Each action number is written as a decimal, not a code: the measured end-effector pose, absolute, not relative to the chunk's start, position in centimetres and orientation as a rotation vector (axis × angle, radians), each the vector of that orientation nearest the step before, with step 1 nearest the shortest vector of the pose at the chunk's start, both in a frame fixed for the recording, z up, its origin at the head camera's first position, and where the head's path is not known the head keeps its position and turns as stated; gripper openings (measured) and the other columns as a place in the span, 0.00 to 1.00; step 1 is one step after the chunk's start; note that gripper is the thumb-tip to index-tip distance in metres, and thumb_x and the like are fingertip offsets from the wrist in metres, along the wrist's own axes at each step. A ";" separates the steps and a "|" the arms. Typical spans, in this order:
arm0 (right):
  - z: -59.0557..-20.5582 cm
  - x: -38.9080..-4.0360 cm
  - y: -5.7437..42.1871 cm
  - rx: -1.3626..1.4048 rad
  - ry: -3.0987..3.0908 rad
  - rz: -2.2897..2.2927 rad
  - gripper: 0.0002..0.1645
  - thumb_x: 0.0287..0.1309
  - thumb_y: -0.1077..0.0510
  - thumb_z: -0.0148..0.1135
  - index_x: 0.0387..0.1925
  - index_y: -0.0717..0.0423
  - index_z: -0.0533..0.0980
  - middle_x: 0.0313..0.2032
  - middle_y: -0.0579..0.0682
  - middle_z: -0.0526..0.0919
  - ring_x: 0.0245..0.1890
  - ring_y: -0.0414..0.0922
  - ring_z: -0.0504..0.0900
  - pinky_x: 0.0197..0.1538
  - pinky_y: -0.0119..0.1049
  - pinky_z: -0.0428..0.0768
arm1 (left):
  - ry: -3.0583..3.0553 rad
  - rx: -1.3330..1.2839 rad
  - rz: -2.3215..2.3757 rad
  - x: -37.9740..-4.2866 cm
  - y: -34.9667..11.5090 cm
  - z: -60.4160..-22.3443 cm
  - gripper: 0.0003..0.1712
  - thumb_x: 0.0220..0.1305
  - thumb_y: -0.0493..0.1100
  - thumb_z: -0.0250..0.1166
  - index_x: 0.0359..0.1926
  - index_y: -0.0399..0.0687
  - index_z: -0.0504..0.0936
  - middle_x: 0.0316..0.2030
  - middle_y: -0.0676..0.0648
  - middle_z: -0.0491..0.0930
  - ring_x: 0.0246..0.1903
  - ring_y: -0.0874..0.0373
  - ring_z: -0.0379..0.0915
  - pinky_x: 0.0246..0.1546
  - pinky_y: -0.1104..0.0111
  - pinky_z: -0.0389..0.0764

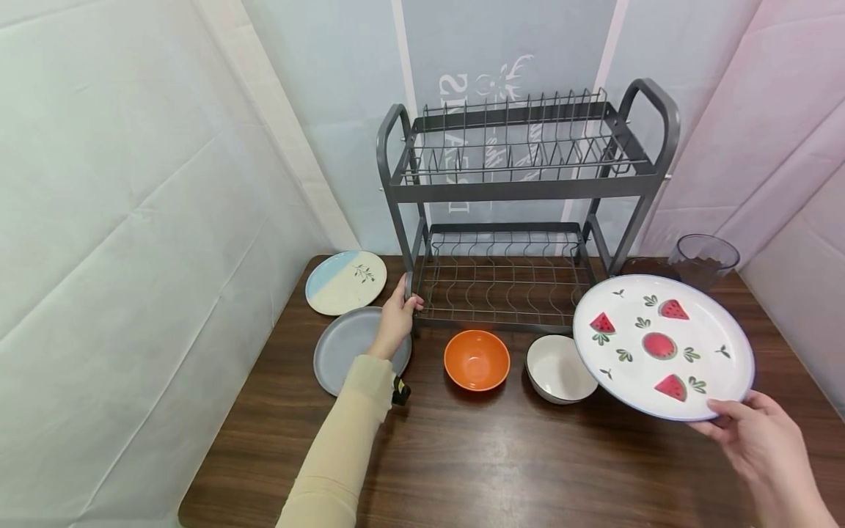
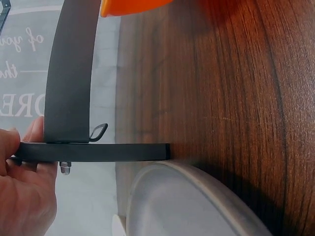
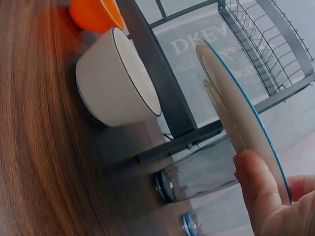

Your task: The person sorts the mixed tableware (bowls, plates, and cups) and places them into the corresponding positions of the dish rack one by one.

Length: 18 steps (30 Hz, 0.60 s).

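With my left hand [image 1: 394, 320] I grip the front left leg of a dark grey two-tier dish rack [image 1: 521, 189]; thumb and fingers wrap the flat bar in the left wrist view. My right hand [image 1: 759, 433] pinches the near rim of a large white plate [image 1: 709, 330] painted with watermelon slices, thumb on top and fingers beneath. This plate is held up, tilted, to the right of the rack's front. In the right wrist view its blue rim shows edge-on, near a white bowl [image 3: 115, 81]. A grey plate [image 1: 343, 352] lies beneath my left forearm.
An orange bowl [image 1: 477, 360] stands before the rack on the brown wooden table [image 1: 462, 469]. Left of the rack lies a blue and cream plate [image 1: 346, 283]. A clear glass [image 1: 703, 257] stands behind the watermelon plate. White fabric walls [image 1: 145, 220] enclose the table.
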State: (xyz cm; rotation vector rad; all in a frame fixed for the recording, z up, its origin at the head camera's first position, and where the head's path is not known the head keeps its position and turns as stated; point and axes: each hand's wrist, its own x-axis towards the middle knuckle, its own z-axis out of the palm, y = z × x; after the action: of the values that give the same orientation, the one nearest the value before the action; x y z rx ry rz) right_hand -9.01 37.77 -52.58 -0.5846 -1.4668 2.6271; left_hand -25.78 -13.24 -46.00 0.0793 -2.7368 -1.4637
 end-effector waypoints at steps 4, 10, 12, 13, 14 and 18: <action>-49.1 -8.8 34.6 -0.554 -1.483 2.670 0.16 0.54 0.73 0.50 0.38 0.50 0.68 0.29 0.43 0.77 0.30 0.42 0.82 0.28 0.48 0.78 | -2.735 0.075 -1.458 -25.8 -13.2 -46.1 0.30 0.67 0.42 0.44 0.66 0.66 0.46 0.36 0.49 0.79 0.37 0.57 0.76 0.46 0.63 0.71; -44.1 -8.1 30.2 -0.537 -1.435 2.718 0.14 0.52 0.74 0.50 0.30 0.52 0.70 0.25 0.46 0.78 0.25 0.42 0.82 0.25 0.43 0.79 | -2.721 0.052 -1.474 -25.7 -13.1 -46.1 0.30 0.67 0.43 0.44 0.67 0.60 0.46 0.35 0.49 0.79 0.37 0.56 0.75 0.50 0.59 0.70; -43.7 -8.2 29.7 -0.520 -1.440 2.715 0.14 0.52 0.75 0.50 0.30 0.52 0.70 0.24 0.47 0.78 0.25 0.43 0.82 0.24 0.42 0.79 | -2.718 0.043 -1.477 -25.7 -13.1 -46.0 0.30 0.67 0.43 0.44 0.67 0.59 0.46 0.35 0.48 0.79 0.37 0.56 0.75 0.50 0.59 0.70; -43.7 -8.3 29.6 -0.510 -1.443 2.711 0.14 0.52 0.74 0.50 0.31 0.52 0.70 0.24 0.47 0.78 0.25 0.43 0.82 0.25 0.42 0.79 | -2.717 0.041 -1.475 -25.7 -13.1 -46.0 0.30 0.67 0.43 0.44 0.67 0.59 0.46 0.35 0.48 0.79 0.37 0.55 0.76 0.50 0.59 0.70; -43.8 -8.4 29.5 -0.490 -1.437 2.712 0.14 0.52 0.74 0.50 0.31 0.53 0.70 0.25 0.47 0.79 0.25 0.43 0.82 0.25 0.42 0.79 | -2.714 0.038 -1.474 -25.6 -13.1 -46.0 0.30 0.67 0.43 0.44 0.67 0.59 0.46 0.35 0.48 0.79 0.37 0.55 0.76 0.50 0.59 0.70; -43.5 -8.9 29.1 -0.444 -1.439 2.710 0.13 0.53 0.74 0.50 0.34 0.53 0.68 0.26 0.48 0.79 0.25 0.44 0.82 0.25 0.41 0.79 | -2.713 0.043 -1.471 -25.6 -13.1 -46.1 0.30 0.67 0.43 0.44 0.67 0.60 0.46 0.35 0.48 0.79 0.37 0.56 0.76 0.50 0.59 0.70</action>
State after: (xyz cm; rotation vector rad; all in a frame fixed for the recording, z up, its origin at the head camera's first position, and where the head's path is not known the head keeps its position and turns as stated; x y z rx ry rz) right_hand -8.89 29.13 -43.47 -0.4438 -1.4389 2.7095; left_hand -25.64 -13.14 -46.10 0.0431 -2.7132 -1.4706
